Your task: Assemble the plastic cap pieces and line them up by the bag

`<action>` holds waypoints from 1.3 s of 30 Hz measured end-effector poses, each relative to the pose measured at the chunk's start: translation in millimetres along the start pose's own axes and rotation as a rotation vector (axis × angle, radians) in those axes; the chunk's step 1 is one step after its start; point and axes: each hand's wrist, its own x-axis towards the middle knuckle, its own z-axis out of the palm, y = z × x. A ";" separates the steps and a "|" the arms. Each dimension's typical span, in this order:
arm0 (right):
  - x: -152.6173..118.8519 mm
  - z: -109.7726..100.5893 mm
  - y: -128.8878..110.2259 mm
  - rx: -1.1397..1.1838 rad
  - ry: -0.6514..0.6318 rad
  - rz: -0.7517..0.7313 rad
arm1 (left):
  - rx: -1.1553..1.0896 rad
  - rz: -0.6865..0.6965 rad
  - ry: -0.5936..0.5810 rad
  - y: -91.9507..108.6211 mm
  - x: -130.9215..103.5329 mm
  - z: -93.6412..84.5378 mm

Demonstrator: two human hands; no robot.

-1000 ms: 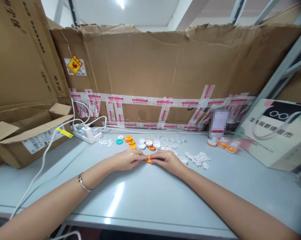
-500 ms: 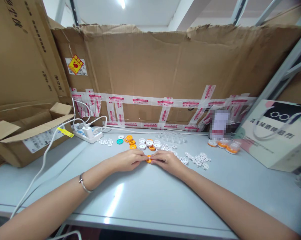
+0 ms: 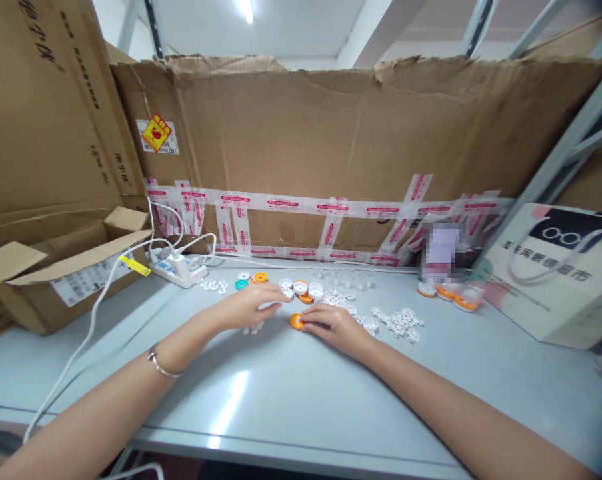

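With the fingers and thumb of my right hand (image 3: 335, 325) I grip the edge of a round orange plastic cap (image 3: 295, 321) on the table. My left hand (image 3: 253, 305) is apart from it, fingers stretched out and thumb spread, over the area by the white round caps (image 3: 315, 291). Small white pieces (image 3: 252, 329) lie partly hidden beneath that hand. Behind it are an orange disc (image 3: 259, 277) and a teal disc (image 3: 241, 285). White perforated pieces (image 3: 399, 321) are spread to the right of my right hand.
A power strip (image 3: 193, 275) with white cables sits at the back left, beside an open cardboard box (image 3: 31, 307). Clear plastic parts (image 3: 345, 278) lie along the back. Orange-and-white assembled pieces (image 3: 465, 303) stand near a paper bag (image 3: 535, 300) at right. Tall cardboard (image 3: 301, 133) closes off the back.
My left hand has let go of the orange cap and moved left and slightly up, its fingers opening. My right hand still holds the cap in nearly the same place.
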 end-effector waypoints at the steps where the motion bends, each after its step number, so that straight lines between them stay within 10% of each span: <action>1: 0.3 -0.6 0.1 0.026 0.001 0.020 | -0.027 -0.047 0.020 -4.7 -1.6 -7.4; 11: 3.5 -2.0 -5.6 0.050 -0.058 0.193 | -0.145 -0.318 -0.287 -41.3 -14.5 -15.7; 29: 3.1 -0.2 -14.5 0.193 -0.074 0.243 | 0.067 -0.336 -0.298 -36.1 -8.0 -8.5; 39: 3.5 -0.2 -15.3 0.336 -0.095 0.236 | 0.317 -0.286 -0.130 -2.0 4.1 8.8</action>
